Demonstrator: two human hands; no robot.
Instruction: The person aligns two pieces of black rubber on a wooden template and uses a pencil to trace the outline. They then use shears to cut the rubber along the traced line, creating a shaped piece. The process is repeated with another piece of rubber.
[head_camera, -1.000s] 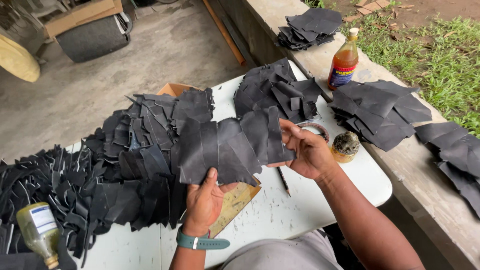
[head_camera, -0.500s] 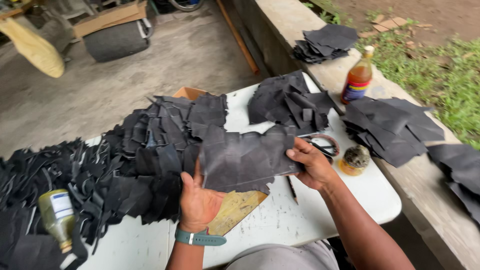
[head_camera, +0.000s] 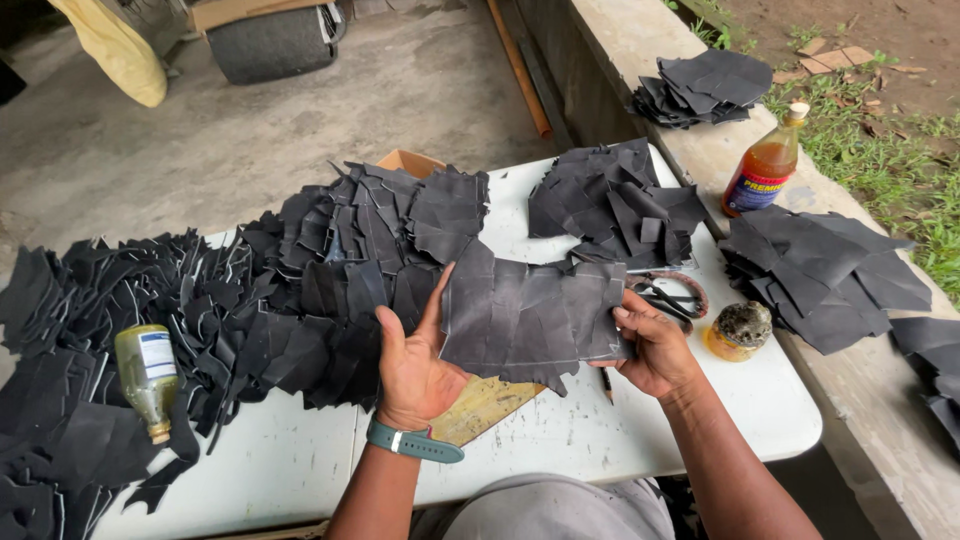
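I hold a fan of black leather pieces (head_camera: 530, 315) flat above the white table (head_camera: 620, 440). My left hand (head_camera: 415, 365), with a green watch at the wrist, supports its left edge from below, fingers spread. My right hand (head_camera: 655, 345) grips its right edge with the thumb on top. A yellowish board (head_camera: 485, 405) lies on the table under the pieces. Black cut pieces (head_camera: 250, 320) lie overlapped in a large spread to the left.
Another black pile (head_camera: 610, 205) sits at the table's far side. Scissors (head_camera: 670, 295) and a small jar (head_camera: 738, 330) lie right of my hands. A small bottle (head_camera: 148, 378) lies at left. On the concrete ledge stand an amber bottle (head_camera: 765, 165) and more black stacks (head_camera: 820, 270).
The fan of pieces has come lower and flatter between my hands, and my left hand has opened under its left edge. The view has shifted slightly.
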